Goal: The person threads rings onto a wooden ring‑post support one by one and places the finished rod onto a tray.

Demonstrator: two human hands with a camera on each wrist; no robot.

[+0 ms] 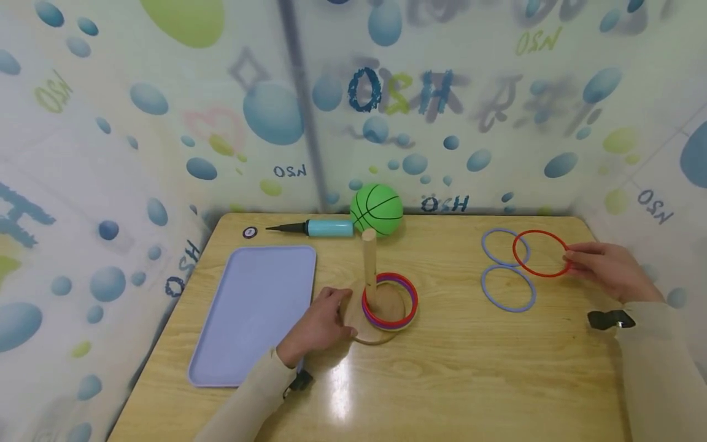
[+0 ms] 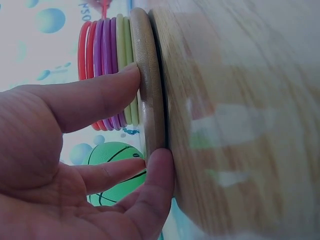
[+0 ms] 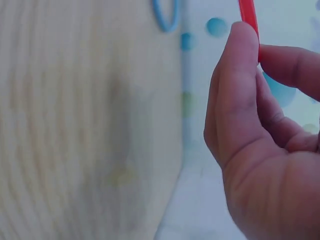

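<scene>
My left hand (image 1: 319, 322) holds the edge of a round wooden base (image 1: 361, 334); in the left wrist view the thumb (image 2: 100, 97) and fingers spread along its rim. From this base rises a wooden peg (image 1: 369, 264). Around the peg lies a stack of red, purple and pale green rings (image 2: 107, 47), off to the peg's right side. At the right, my right hand (image 1: 610, 267) pinches a red ring (image 1: 529, 270) between thumb and fingertips. That ring is raised and overlaps two blue rings, one farther back (image 1: 485, 245) and one nearer (image 1: 509, 310).
A pale lilac tray (image 1: 259, 313) lies left of the base. Along the table's back stand a green ball (image 1: 377, 209), a light blue hand pump (image 1: 330, 228) and a small round disc (image 1: 250, 232). Patterned walls (image 1: 486, 159) enclose the table (image 1: 469, 374) behind and at the sides.
</scene>
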